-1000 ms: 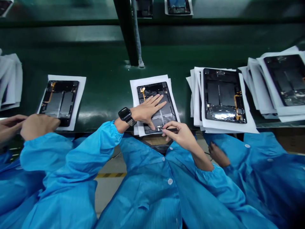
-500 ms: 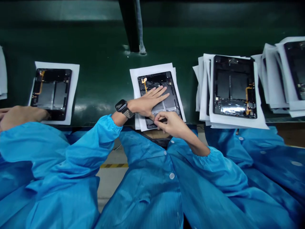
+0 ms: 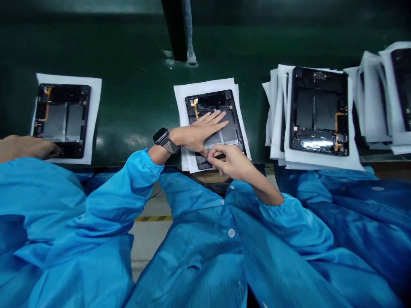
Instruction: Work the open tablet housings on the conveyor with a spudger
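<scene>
In front of me lies an opened tablet [image 3: 224,102], its battery and an orange flex cable showing, on white sheets [image 3: 180,95]. My left hand [image 3: 201,131], a watch on its wrist, rests flat across the tablet with fingers spread. At the tablet's near edge, close to my left thumb, my right hand [image 3: 229,161] is closed in a pinch. Whatever is between its thumb and forefinger is hidden or too small to make out.
To the right stands a stack of white sheets [image 3: 274,115] topped by another opened tablet [image 3: 319,109]; more stacks lie beyond it. On the left, a co-worker's hand [image 3: 28,146] reaches over another tablet [image 3: 72,119]. A dark post [image 3: 176,32] rises from the green bench [image 3: 135,94].
The view has shifted slightly, so the bench sits a little higher. My left hand stays on the tablet, and my right hand keeps its pinch at the near edge.
</scene>
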### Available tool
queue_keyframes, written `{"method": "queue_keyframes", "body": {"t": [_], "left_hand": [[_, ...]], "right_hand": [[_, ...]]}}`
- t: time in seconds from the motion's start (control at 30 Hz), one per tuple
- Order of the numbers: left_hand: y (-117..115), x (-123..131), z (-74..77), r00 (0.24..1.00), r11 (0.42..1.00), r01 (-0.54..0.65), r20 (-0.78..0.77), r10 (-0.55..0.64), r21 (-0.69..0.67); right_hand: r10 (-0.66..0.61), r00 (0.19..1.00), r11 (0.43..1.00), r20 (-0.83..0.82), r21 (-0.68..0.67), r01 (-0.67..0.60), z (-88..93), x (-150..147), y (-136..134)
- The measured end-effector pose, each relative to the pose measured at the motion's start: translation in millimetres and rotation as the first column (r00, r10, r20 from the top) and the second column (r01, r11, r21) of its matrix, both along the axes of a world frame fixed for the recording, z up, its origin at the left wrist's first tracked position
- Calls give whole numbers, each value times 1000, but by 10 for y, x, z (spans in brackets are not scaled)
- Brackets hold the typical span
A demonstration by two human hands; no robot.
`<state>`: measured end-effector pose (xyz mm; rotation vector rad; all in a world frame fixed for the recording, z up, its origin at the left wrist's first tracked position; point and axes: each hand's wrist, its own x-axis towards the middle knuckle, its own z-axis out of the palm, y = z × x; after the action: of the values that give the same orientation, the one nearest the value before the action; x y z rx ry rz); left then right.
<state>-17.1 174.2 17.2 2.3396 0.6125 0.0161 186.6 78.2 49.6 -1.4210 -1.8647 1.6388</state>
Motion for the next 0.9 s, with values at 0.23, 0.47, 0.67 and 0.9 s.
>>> {"method": "queue_keyframes", "body": {"t": [0.23, 0.47, 0.67, 0.9], "left_hand": [[8, 3, 20, 1000, 1000, -1, -27, 1, -13], [13, -11, 4, 1000, 1000, 4, -10, -4, -3], [15, -12, -10, 1000, 1000, 10, -8, -9, 2], [11, -10, -5, 1000, 1000, 0, -17, 0, -5]], "right_hand": [[20, 1000, 1000, -5, -13, -20, -4, 12, 7], [60, 997, 995, 48, 82, -64, -48, 1, 12], [26, 998, 999, -59, -28, -28, -30, 34, 10], [36, 999, 996, 23, 77, -38, -22, 12, 11]]}}
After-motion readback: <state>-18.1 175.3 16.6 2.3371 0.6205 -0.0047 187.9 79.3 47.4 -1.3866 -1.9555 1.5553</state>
